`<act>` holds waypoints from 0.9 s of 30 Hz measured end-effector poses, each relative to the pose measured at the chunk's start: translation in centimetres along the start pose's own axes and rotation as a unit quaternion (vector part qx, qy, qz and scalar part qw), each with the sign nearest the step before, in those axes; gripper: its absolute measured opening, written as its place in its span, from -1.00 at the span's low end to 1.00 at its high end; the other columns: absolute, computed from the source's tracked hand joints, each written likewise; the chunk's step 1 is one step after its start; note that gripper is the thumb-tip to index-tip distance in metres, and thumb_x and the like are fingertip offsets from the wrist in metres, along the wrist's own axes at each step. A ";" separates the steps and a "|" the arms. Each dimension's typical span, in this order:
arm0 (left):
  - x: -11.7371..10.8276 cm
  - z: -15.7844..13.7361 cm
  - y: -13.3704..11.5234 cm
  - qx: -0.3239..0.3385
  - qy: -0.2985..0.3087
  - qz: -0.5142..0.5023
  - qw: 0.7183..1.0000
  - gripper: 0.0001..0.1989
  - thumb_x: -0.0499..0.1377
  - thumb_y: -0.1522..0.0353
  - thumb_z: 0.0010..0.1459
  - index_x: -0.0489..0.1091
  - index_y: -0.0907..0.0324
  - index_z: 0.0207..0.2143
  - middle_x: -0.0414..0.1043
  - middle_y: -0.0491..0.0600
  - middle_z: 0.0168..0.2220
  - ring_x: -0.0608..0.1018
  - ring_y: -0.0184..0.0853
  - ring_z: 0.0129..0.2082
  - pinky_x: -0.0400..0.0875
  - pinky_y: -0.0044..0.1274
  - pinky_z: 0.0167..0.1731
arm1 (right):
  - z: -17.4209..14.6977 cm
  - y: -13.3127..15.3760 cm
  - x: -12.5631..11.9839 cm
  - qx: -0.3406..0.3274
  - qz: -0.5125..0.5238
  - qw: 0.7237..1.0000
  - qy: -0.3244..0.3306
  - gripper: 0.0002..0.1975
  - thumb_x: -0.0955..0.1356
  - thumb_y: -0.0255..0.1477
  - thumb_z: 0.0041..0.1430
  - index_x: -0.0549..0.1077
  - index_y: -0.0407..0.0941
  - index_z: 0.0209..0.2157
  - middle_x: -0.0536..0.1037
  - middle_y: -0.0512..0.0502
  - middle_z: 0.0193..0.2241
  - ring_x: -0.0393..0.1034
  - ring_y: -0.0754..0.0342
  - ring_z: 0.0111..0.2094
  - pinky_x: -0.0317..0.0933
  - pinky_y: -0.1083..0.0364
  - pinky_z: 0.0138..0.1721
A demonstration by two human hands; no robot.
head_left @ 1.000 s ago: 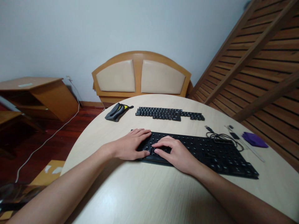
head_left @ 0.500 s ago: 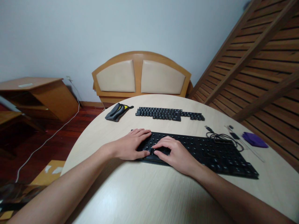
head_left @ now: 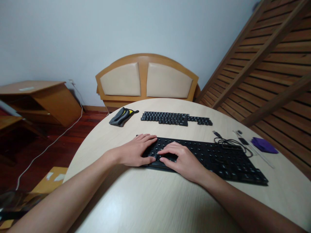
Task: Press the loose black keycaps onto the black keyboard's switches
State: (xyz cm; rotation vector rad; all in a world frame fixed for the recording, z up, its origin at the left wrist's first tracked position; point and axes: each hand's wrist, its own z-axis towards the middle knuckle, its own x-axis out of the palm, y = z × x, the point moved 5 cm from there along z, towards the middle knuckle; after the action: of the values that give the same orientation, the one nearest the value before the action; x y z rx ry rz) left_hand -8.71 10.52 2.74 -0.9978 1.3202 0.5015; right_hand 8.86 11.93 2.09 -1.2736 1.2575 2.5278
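Note:
A black keyboard base (head_left: pixel 206 158) lies across the table, its key sockets bare over most of the surface. My left hand (head_left: pixel 136 150) rests on its left end, fingers stretched flat and thumb laid along the front rows; it holds nothing. Close beside that thumb, my right hand (head_left: pixel 178 158) pinches a small black keycap (head_left: pixel 158 155) between thumb and index finger, down at the sockets. The fingers partly hide the keycap. Behind the base, loose black keycaps (head_left: pixel 167 118) are set out in rows.
On the round table (head_left: pixel 145 207) a grey, black and yellow pouch-like item (head_left: pixel 122 116) lies at the far left. A coiled USB cable (head_left: pixel 228 141), small parts and a folded purple cloth (head_left: pixel 263 145) are at right. A slatted wooden screen (head_left: pixel 267 64) leans beyond.
Hardly anything differs. Both hands keep their places on the keyboard base, and the right thumb and index finger stay pinched; the view shifts very slightly.

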 end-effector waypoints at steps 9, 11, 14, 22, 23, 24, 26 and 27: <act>0.0 0.0 -0.1 0.003 -0.006 -0.008 1.000 -0.21 0.14 0.08 0.23 0.04 0.32 0.36 0.01 0.27 0.38 0.13 0.08 0.36 0.01 -0.11 0.31 | -0.1 0.0 0.1 -0.018 -0.007 1.000 -0.001 -0.87 0.46 -0.48 0.15 0.63 -0.04 -0.24 0.66 -0.06 -0.27 0.47 -0.01 -0.14 0.33 -0.03 -0.04; 0.0 0.0 -0.1 0.007 -0.011 -0.010 1.000 -0.22 0.14 0.08 0.23 0.05 0.30 0.35 0.02 0.27 0.38 0.13 0.08 0.36 0.02 -0.11 0.31 | -0.1 0.0 0.2 -0.021 -0.008 1.000 0.000 -0.87 0.47 -0.48 0.15 0.63 -0.05 -0.23 0.65 -0.07 -0.27 0.47 -0.02 -0.14 0.33 -0.03 -0.04; 0.0 0.0 0.0 0.009 -0.016 -0.012 1.000 -0.23 0.14 0.07 0.23 0.06 0.28 0.35 0.04 0.26 0.38 0.14 0.08 0.36 0.04 -0.11 0.30 | -0.1 0.0 0.2 -0.032 -0.008 0.999 -0.001 -0.87 0.47 -0.48 0.14 0.63 -0.06 -0.23 0.66 -0.06 -0.26 0.46 -0.02 -0.13 0.32 -0.03 -0.03; -0.1 0.0 -0.2 -0.005 0.008 0.009 1.000 -0.19 0.13 0.08 0.24 0.02 0.37 0.36 -0.01 0.27 0.39 0.10 0.04 0.37 0.00 -0.16 0.33 | -0.1 0.3 0.2 -0.050 -0.009 0.999 -0.006 -0.89 0.44 -0.51 0.16 0.62 -0.06 -0.26 0.66 -0.04 -0.29 0.47 0.01 -0.16 0.32 -0.02 -0.04; -0.2 0.0 -0.2 -0.004 0.008 0.009 1.000 -0.20 0.13 0.08 0.24 0.02 0.37 0.36 -0.01 0.27 0.39 0.10 0.04 0.37 0.00 -0.16 0.33 | -0.1 0.3 0.2 -0.051 -0.009 0.999 -0.007 -0.90 0.44 -0.51 0.17 0.62 -0.06 -0.27 0.66 -0.04 -0.29 0.47 0.01 -0.16 0.32 -0.02 -0.04; -0.2 0.0 -0.2 -0.004 0.008 0.009 1.000 -0.20 0.13 0.08 0.24 0.02 0.37 0.36 -0.01 0.27 0.39 0.10 0.04 0.37 0.01 -0.16 0.33 | -0.1 0.3 0.3 -0.050 -0.010 0.999 -0.008 -0.90 0.44 -0.51 0.17 0.62 -0.06 -0.27 0.66 -0.04 -0.29 0.47 0.01 -0.16 0.32 -0.02 -0.03; -0.1 -0.1 -0.2 -0.004 0.008 0.007 1.000 -0.20 0.13 0.08 0.24 0.02 0.37 0.36 0.00 0.27 0.39 0.11 0.04 0.37 0.01 -0.15 0.33 | -0.1 0.1 0.3 -0.045 -0.011 0.999 -0.009 -0.90 0.44 -0.50 0.16 0.61 -0.06 -0.27 0.65 -0.04 -0.28 0.47 0.01 -0.15 0.32 -0.02 -0.03; -0.1 -0.1 -0.2 -0.004 0.009 0.007 1.000 -0.20 0.13 0.08 0.24 0.02 0.36 0.37 0.00 0.27 0.39 0.11 0.04 0.37 0.01 -0.15 0.33 | -0.1 0.1 0.3 -0.041 -0.012 0.999 -0.009 -0.91 0.45 -0.50 0.16 0.61 -0.06 -0.27 0.65 -0.04 -0.28 0.47 0.00 -0.15 0.32 -0.02 -0.03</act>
State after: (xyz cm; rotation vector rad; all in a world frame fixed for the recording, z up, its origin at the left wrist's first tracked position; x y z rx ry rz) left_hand -8.63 10.37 2.87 -1.0026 1.3420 0.5103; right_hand 8.72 11.72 1.88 -1.2709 1.1382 2.5934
